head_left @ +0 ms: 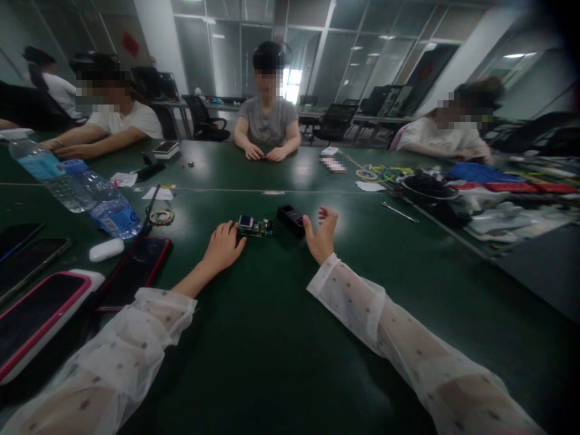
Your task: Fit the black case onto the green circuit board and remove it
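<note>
My left hand (223, 246) lies flat on the green table, fingers stretched out, with its fingertips at the left end of a small circuit board (256, 227). The board carries a little square screen and some green and blue parts. Just right of it is a black rectangular plastic case (291, 219), lying at a slant. My right hand (321, 234) is beside the case, thumb and fingers apart and nothing between them. The thumb is close to the case's right end; whether it touches I cannot tell.
On the left are water bottles (109, 205), a white earbud case (106, 249), a red-edged phone (136, 272) and more phones. A wrench (399, 212) lies to the right, before cables (385, 174) and plastic bags (502, 214). Co-workers (268, 118) sit around the table.
</note>
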